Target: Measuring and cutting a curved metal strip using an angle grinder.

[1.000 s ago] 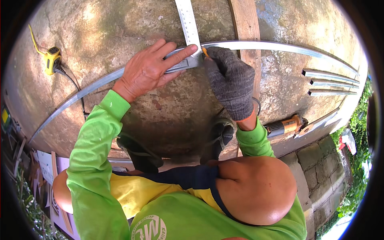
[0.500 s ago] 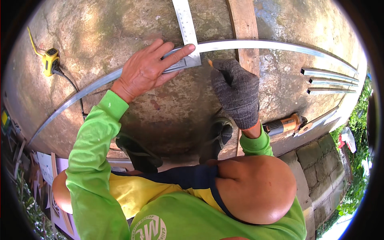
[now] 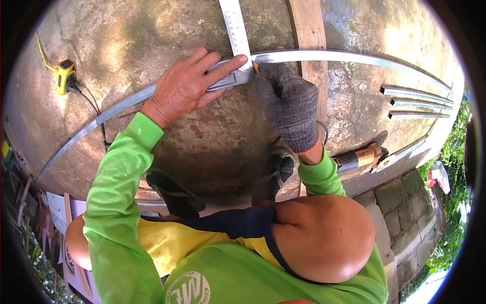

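Note:
A long silvery metal bar runs across the concrete, bowed by the lens. Across it lies a try square, its ruled blade pointing away from me and its stock along the bar's near side. My bare left hand grips the square's stock against the bar, index finger laid along it toward the blade. In a grey knit glove, my right hand is closed on a slim marking tool, perhaps a pencil. Only the tool's orange-yellow end shows, at the blade's right edge over the bar; the glove hides the rest.
A wooden plank passes under the bar. Several short metal tubes lie at right, with an orange-and-black angle grinder nearer me. A yellow power socket with a black cord sits at left. My feet are close below.
My right hand has moved left and slightly away from me, bringing the marking tool's end to the square's blade. My left hand and the square have stayed in place.

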Action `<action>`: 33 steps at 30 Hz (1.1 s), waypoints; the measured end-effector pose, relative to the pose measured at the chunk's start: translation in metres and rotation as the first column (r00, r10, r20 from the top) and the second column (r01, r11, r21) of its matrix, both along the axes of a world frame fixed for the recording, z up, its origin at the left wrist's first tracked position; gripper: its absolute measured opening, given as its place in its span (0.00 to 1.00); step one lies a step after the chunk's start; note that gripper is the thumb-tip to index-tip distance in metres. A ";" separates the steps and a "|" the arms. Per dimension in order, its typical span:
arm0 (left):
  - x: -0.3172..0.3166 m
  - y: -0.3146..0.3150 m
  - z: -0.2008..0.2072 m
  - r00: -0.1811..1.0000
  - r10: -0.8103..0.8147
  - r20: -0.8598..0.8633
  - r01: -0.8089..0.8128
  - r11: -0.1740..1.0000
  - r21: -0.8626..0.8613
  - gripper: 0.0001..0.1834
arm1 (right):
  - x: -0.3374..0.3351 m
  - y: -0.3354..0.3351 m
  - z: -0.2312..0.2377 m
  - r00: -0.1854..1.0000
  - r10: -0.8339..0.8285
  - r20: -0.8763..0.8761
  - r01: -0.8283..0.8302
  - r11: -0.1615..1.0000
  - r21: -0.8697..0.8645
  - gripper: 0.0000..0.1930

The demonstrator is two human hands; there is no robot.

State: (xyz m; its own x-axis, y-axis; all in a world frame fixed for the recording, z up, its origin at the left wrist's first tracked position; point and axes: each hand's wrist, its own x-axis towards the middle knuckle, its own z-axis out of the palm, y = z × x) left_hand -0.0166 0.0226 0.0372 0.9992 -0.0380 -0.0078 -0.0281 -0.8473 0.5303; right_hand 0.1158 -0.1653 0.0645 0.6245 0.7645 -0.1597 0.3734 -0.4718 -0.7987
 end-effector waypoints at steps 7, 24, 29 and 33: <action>0.001 0.000 -0.001 1.000 -0.001 0.006 0.001 1.000 0.004 0.43 | 0.003 0.001 0.005 0.999 0.039 -0.022 -0.038 0.999 0.034 0.08; -0.019 -0.024 -0.008 0.949 0.108 0.297 -0.173 0.964 0.201 0.32 | 0.070 -0.017 -0.004 0.853 0.274 0.443 -0.280 0.959 -0.053 0.16; -0.028 -0.032 -0.002 0.905 0.309 0.292 -0.350 0.931 0.100 0.22 | 0.090 -0.008 -0.028 0.697 0.467 0.544 -0.440 0.878 -0.189 0.16; -0.035 -0.036 0.002 0.829 0.499 0.252 -0.519 0.855 0.017 0.20 | 0.091 0.008 -0.038 0.642 0.548 0.536 -0.442 0.836 -0.326 0.16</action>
